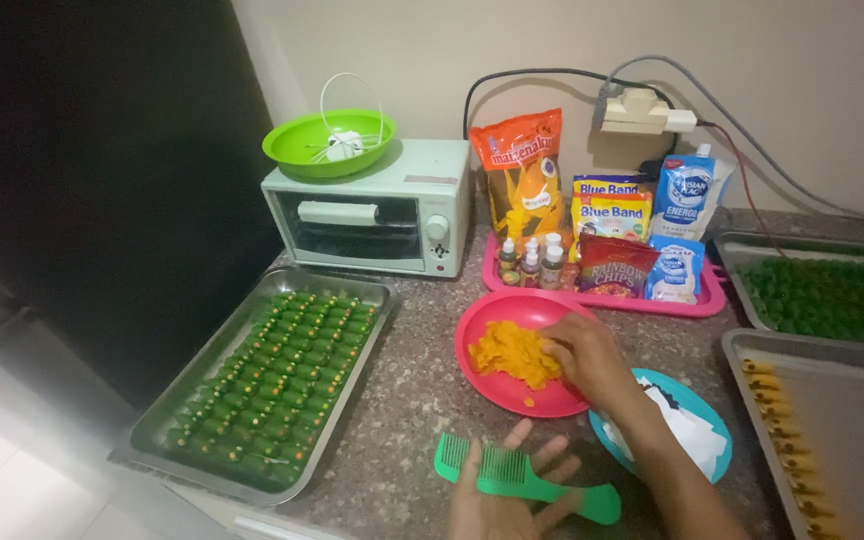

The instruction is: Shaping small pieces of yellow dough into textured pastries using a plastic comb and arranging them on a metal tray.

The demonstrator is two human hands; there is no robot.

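orange dough (515, 352) sits heaped in the red plate (482, 375) near the middle of the stone counter (407, 400), and my right hand (584, 357) reaches into it, fingertips curled down and pinching at the right edge of the heap. my left hand (507, 500) lies palm up at the counter's front edge, fingers spread and loose, with a green comb (522, 475) resting across them, teeth toward the plate, its handle running off to the right. under my right forearm, just beside the red plate, a blue plate (712, 420) holds white papers (687, 430).

along the left edge a metal tray (372, 300) is filled with rows of small green pieces. behind it, at the back left corner, a pale toaster oven (372, 205) stands with a green bowl (297, 150) on top. a pink tray (602, 298) at the back edge carries packets and small bottles (532, 260). on the right side, a tray of green pieces (827, 295) lies behind another metal tray (842, 420) with a single row of orange pieces down its left side.
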